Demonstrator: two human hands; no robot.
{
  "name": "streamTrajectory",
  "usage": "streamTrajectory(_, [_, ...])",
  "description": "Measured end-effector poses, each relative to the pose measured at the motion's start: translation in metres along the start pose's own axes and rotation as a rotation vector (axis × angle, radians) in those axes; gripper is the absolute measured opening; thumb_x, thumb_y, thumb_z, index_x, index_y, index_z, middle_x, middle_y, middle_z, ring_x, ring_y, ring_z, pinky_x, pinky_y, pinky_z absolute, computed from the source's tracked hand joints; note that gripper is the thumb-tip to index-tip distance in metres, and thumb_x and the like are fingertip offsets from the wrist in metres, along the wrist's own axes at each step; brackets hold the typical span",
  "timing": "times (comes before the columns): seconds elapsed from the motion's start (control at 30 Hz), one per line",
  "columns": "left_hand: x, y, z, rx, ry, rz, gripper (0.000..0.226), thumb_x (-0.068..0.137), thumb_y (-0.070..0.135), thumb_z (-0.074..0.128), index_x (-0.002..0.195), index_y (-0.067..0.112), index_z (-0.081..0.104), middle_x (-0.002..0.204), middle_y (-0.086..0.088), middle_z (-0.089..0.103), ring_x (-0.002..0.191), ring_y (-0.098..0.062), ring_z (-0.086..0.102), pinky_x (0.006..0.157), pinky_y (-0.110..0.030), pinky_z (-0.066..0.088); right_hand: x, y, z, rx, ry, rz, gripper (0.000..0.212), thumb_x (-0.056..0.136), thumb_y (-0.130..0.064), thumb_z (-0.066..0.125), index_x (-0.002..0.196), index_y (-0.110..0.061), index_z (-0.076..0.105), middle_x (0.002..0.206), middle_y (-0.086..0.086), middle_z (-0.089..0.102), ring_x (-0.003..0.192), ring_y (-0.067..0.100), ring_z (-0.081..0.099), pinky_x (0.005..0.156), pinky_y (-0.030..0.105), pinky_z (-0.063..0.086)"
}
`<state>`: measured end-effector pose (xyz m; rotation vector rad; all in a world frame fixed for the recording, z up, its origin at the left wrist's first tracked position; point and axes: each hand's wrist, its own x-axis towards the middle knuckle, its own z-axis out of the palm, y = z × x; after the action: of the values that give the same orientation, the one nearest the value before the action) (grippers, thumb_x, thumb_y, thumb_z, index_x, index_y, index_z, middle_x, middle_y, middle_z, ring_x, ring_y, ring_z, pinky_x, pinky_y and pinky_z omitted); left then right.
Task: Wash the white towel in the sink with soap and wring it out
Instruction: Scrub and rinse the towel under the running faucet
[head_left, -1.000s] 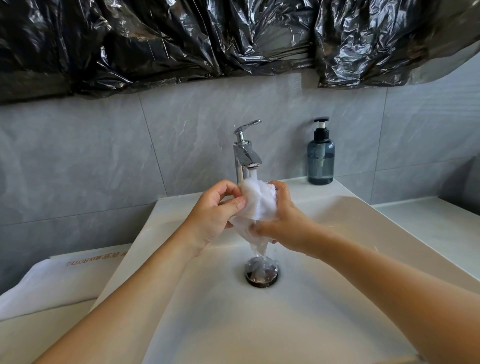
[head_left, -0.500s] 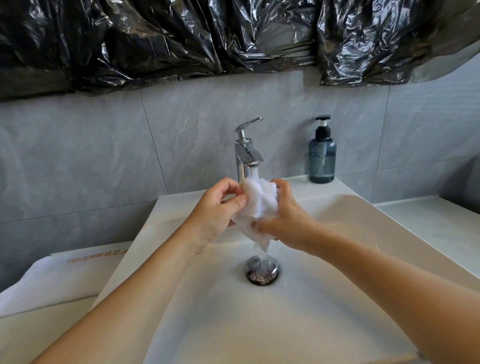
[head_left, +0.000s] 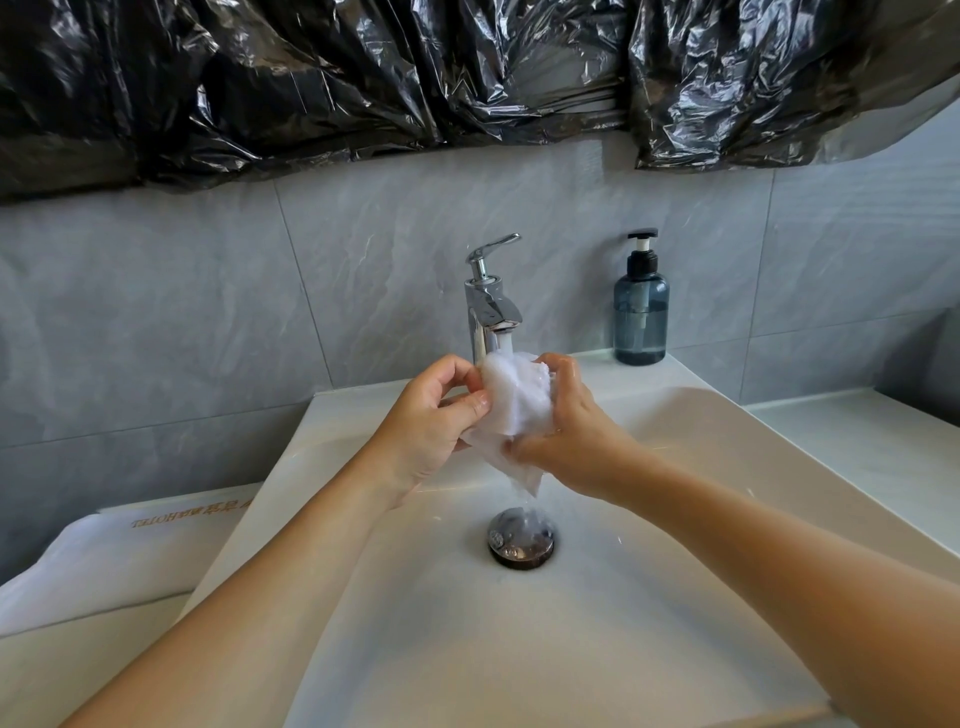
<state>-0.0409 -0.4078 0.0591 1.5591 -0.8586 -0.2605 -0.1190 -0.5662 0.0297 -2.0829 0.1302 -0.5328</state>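
The small white towel (head_left: 517, 402) is bunched up and wet, held under the running chrome faucet (head_left: 491, 306) above the white sink (head_left: 649, 649). My left hand (head_left: 434, 421) pinches its left side between thumb and curled fingers. My right hand (head_left: 569, 431) grips its right side, fingers wrapped over the top. A loose corner of the towel hangs down toward the metal drain (head_left: 521, 540), and water drips from it. A blue soap dispenser (head_left: 641, 312) with a black pump stands on the sink's back ledge to the right of the faucet.
A folded white cloth with gold lettering (head_left: 119, 561) lies on the counter left of the sink. A pale countertop (head_left: 878, 447) extends to the right. Grey tiles cover the wall, with crumpled black plastic sheeting (head_left: 415, 78) hung above.
Both hands keep their hold on the towel under the stream and have shifted only slightly, kneading it. The hanging corner has drawn up a little from the drain.
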Motion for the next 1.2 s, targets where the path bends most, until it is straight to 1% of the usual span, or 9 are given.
streamTrajectory(0.13, [0.0000,0.0003,0.0002,0.002,0.001,0.004,0.011,0.098,0.003,0.055,0.091,0.011,0.053,0.084,0.006,0.062,0.076,-0.014,0.059,0.078,-0.037,0.053,-0.0008,-0.0019,0.0006,-0.041,0.024,-0.006,0.085,0.071,-0.031,0.079,0.133,-0.040,0.021,0.128,0.004,0.040,0.104,0.020,0.054,0.091,0.037,0.054])
streamTrajectory(0.33, [0.0005,-0.0012,-0.0013,0.003,-0.012,0.003,0.012,0.098,0.003,0.056,0.090,0.012,0.052,0.086,0.002,0.060,0.081,-0.019,0.056,0.081,-0.041,0.048,-0.0030,-0.0026,0.0006,-0.085,0.051,-0.023,0.083,0.073,-0.029,0.079,0.133,-0.037,0.023,0.126,0.004,0.039,0.104,0.021,0.054,0.095,0.040,0.051])
streamTrajectory(0.47, [0.0002,-0.0026,-0.0033,-0.009,-0.028,0.006,0.011,0.093,0.009,0.060,0.087,0.014,0.053,0.085,-0.002,0.058,0.081,-0.021,0.052,0.080,-0.042,0.044,-0.0034,-0.0036,0.0006,-0.108,0.056,-0.033,0.083,0.074,-0.025,0.079,0.134,-0.035,0.023,0.126,0.004,0.039,0.103,0.020,0.054,0.094,0.036,0.050])
streamTrajectory(0.57, [0.0004,-0.0028,-0.0037,-0.010,-0.028,0.007,0.011,0.090,0.009,0.060,0.085,0.015,0.053,0.086,-0.005,0.056,0.081,-0.022,0.050,0.079,-0.041,0.043,-0.0046,-0.0045,0.0000,-0.104,0.052,-0.039,0.082,0.074,-0.025,0.079,0.134,-0.034,0.024,0.125,0.004,0.039,0.103,0.021,0.054,0.094,0.036,0.050])
streamTrajectory(0.77, [0.0010,-0.0019,-0.0042,-0.007,-0.035,-0.008,0.009,0.080,0.016,0.062,0.078,0.019,0.054,0.086,-0.010,0.053,0.079,-0.025,0.046,0.076,-0.042,0.037,-0.0048,-0.0042,0.0004,-0.118,0.038,-0.042,0.080,0.074,-0.025,0.078,0.131,-0.037,0.023,0.121,0.004,0.039,0.098,0.021,0.056,0.087,0.037,0.055])
streamTrajectory(0.87, [0.0007,-0.0023,-0.0054,0.005,-0.037,-0.017,0.009,0.078,0.016,0.062,0.076,0.020,0.054,0.086,-0.012,0.051,0.079,-0.026,0.044,0.076,-0.042,0.036,-0.0046,-0.0027,0.0004,-0.133,0.030,-0.048,0.078,0.075,-0.022,0.077,0.129,-0.037,0.023,0.119,0.003,0.039,0.097,0.021,0.056,0.081,0.032,0.055])
streamTrajectory(1.03, [0.0004,-0.0012,-0.0062,0.032,-0.033,-0.030,0.012,0.074,0.015,0.062,0.079,0.010,0.052,0.084,-0.012,0.048,0.077,-0.024,0.043,0.073,-0.040,0.035,-0.0050,-0.0019,0.0003,-0.177,0.038,-0.066,0.076,0.075,-0.023,0.078,0.125,-0.037,0.024,0.118,0.004,0.040,0.094,0.022,0.058,0.080,0.034,0.055])
streamTrajectory(1.1, [0.0007,0.0005,-0.0060,0.046,-0.023,-0.040,0.021,0.071,0.015,0.060,0.080,0.001,0.048,0.080,-0.010,0.049,0.074,-0.022,0.046,0.069,-0.037,0.039,-0.0063,-0.0025,-0.0007,-0.206,0.031,-0.085,0.077,0.073,-0.024,0.079,0.125,-0.038,0.024,0.117,0.004,0.041,0.092,0.023,0.059,0.079,0.035,0.056])
streamTrajectory(1.2, [0.0001,0.0009,-0.0088,0.070,-0.007,-0.052,0.032,0.068,0.021,0.055,0.080,-0.009,0.051,0.074,-0.007,0.051,0.072,-0.018,0.051,0.068,-0.033,0.047,-0.0094,-0.0053,-0.0030,-0.287,-0.017,-0.119,0.078,0.069,-0.026,0.079,0.123,-0.041,0.025,0.116,0.001,0.041,0.090,0.024,0.060,0.072,0.030,0.055])
